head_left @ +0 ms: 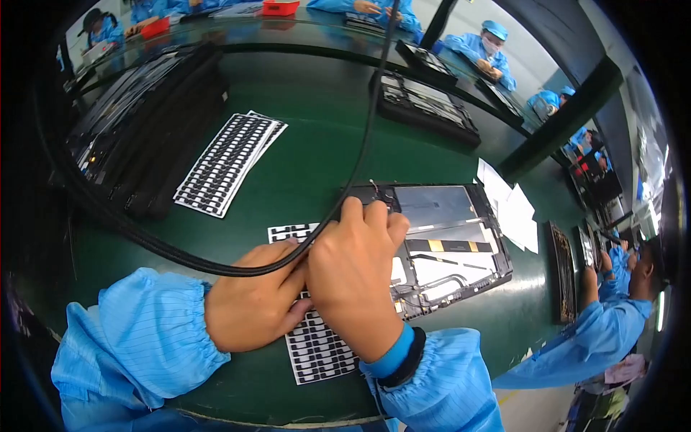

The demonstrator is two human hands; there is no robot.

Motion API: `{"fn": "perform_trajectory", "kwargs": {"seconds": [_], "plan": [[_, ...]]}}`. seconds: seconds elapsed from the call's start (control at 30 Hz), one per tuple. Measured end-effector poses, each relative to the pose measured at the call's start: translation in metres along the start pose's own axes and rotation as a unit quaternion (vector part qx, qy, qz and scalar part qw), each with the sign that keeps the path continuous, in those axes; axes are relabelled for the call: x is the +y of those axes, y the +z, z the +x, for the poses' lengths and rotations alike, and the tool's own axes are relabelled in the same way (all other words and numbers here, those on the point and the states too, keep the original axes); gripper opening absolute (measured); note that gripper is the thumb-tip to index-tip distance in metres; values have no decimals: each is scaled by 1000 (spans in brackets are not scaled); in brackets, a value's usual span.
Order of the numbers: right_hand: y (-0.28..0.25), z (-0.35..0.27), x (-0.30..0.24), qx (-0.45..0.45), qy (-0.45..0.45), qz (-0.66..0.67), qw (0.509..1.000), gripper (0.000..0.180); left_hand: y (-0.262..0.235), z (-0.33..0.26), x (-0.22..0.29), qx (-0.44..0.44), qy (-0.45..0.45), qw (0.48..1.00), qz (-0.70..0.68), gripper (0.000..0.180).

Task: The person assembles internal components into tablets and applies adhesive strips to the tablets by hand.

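Note:
An opened tablet-like device lies in front of me, its metal plates, dark ribbon strip and wires exposed. My right hand is closed over its left edge, fingers bent, with the fingertips hidden. Close beside it, my left hand is closed too, thumb and fingers drawn together over a white sheet of black die-cut stickers. Whatever either hand pinches does not show. Part of the sheet is covered by both hands. A black cable loops across the view in front of them.
More sticker sheets lie at the far left, beside a tall stack of black trays. Another black tray with parts stands at the back. White papers lie right of the device. Co-workers in blue sit behind and at right.

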State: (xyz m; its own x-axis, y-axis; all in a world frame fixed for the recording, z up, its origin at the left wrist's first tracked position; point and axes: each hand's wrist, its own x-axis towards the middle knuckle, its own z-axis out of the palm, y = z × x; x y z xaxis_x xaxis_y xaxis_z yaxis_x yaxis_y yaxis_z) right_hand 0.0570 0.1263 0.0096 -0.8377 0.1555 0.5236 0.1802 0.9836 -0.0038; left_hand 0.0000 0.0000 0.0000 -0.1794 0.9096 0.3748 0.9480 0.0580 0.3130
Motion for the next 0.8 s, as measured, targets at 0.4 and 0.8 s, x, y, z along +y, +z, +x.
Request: {"fn": "perform_trajectory", "kwargs": {"seconds": [0.4,0.8], "plan": [[-109,-65,76,-196,69,359,910,11,0,17,16,12,151,988,-17,32],[-89,-93,221,-153,202,464,849,8,74,146,66,-67,341,935,-76,31]]}}
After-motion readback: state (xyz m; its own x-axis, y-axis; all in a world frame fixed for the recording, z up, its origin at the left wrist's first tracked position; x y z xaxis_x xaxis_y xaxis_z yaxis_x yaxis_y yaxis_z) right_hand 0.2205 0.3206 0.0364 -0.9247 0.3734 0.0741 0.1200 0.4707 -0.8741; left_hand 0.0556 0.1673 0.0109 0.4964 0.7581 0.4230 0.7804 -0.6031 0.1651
